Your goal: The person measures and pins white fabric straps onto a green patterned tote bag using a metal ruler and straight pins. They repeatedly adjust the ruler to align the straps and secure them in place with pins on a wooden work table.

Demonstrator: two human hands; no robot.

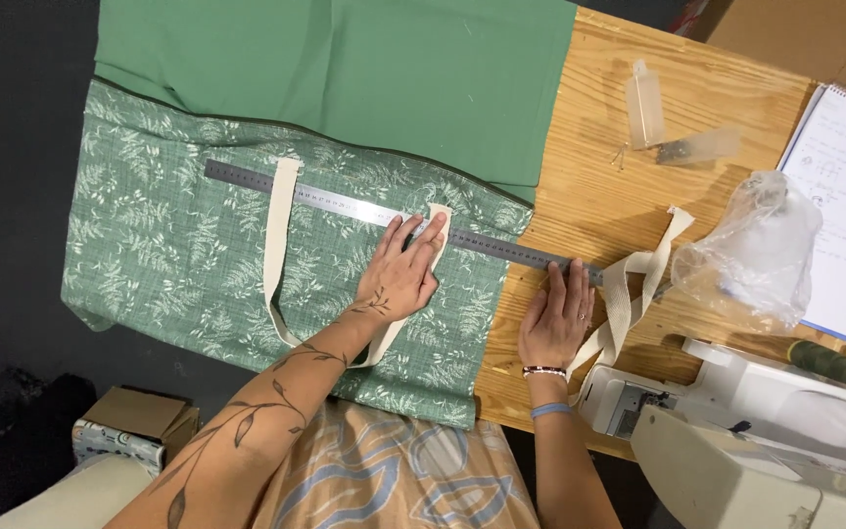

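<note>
A: Pinning the steel ruler (384, 212) now. It lies slanted across the fern-print fabric panel (178, 255) and runs out over the wooden table (619, 186).
B: Hands?
A: My left hand (401, 277) is flat, fingers together, pressing the cream webbing strap (279, 245) end and ruler. My right hand (555, 318) is flat, fingers slightly apart, at the ruler's far end.
B: Nearby?
A: Plain green cloth (364, 69) above, loose strap piece (629, 284), sewing machine (736, 421) at right.
</note>
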